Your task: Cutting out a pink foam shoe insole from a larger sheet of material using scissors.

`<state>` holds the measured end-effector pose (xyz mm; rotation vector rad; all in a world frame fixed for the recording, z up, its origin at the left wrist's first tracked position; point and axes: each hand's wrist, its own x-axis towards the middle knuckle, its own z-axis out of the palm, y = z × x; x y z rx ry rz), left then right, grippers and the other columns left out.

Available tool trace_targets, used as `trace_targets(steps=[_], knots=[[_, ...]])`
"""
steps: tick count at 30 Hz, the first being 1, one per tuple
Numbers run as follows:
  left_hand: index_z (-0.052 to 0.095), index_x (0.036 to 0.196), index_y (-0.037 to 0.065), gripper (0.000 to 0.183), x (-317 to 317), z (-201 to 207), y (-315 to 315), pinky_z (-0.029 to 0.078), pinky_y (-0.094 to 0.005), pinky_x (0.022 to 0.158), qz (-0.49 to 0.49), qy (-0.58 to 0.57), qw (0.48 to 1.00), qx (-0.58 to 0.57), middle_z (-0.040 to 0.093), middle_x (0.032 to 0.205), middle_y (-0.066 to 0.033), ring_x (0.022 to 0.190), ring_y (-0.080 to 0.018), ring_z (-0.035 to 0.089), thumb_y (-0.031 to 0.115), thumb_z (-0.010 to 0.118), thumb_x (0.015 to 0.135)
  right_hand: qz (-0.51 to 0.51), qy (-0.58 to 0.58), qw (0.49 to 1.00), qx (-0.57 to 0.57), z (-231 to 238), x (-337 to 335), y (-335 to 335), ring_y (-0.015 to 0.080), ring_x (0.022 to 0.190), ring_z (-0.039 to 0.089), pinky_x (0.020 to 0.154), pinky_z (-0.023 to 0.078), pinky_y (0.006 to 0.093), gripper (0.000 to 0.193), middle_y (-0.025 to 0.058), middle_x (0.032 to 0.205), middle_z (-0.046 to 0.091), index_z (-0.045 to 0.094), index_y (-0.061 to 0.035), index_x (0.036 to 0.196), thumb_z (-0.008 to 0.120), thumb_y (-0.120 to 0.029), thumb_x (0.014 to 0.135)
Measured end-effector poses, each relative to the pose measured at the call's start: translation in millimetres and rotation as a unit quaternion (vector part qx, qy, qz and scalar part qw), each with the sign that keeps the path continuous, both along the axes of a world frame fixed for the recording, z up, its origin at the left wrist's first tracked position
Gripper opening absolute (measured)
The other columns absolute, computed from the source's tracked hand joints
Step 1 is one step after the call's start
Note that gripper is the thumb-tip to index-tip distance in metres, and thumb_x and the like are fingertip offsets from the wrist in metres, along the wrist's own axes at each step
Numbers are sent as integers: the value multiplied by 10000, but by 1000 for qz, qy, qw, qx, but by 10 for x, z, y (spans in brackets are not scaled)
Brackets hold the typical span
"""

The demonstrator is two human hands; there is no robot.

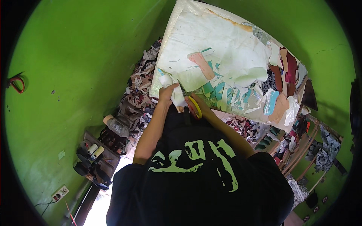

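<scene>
My left hand [167, 94] grips a white piece of sheet material [175, 92] near the table's front left corner. The piece is long, with a brownish lower tip. My right hand [192, 102] is closed around the yellow handles of scissors [197, 109]. Their dark blades lie along the right edge of the white piece; how far they are opened is hard to see. Beyond my hands, a pinkish sole-shaped piece [202, 66] rests on the white-covered table [181, 41]. Teal and white scraps [217, 92] are scattered to its right.
Cut pieces in brown, dark red, blue and white [277, 100] lie along the table's right side. Heaps of scraps [137, 84] cover the floor at left. A wooden rack [307, 150] stands at right, and a small crate [100, 160] with bottles at lower left. Green walls surround the table.
</scene>
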<state>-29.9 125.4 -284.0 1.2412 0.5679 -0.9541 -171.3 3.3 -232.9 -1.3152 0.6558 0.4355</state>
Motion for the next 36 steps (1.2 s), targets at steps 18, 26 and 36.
trace_targets(steps=[18,26,36], knots=[[590,1132,-105,399,22,43,-98,584,-385,721,61,-4,997,44,675,1054,-167,849,-276,693,103,751,832,24,7,998,-61,145,99,32,117,407,494,374,392,274,395,32,573,516,437,-62,873,564,-418,991],[557,1185,-77,366,-53,68,-117,560,-420,755,19,-15,998,63,657,1056,-192,899,-286,671,79,683,878,12,39,999,-22,83,233,-3,150,425,523,388,438,291,525,60,581,512,421,-53,924,544,-563,957],[476,1208,-108,424,-78,-3,-73,557,-432,734,68,-8,997,31,626,1074,-217,902,-316,662,78,666,878,24,-34,996,-80,-46,258,59,146,428,512,390,432,287,531,57,576,510,411,-52,903,528,-567,964]])
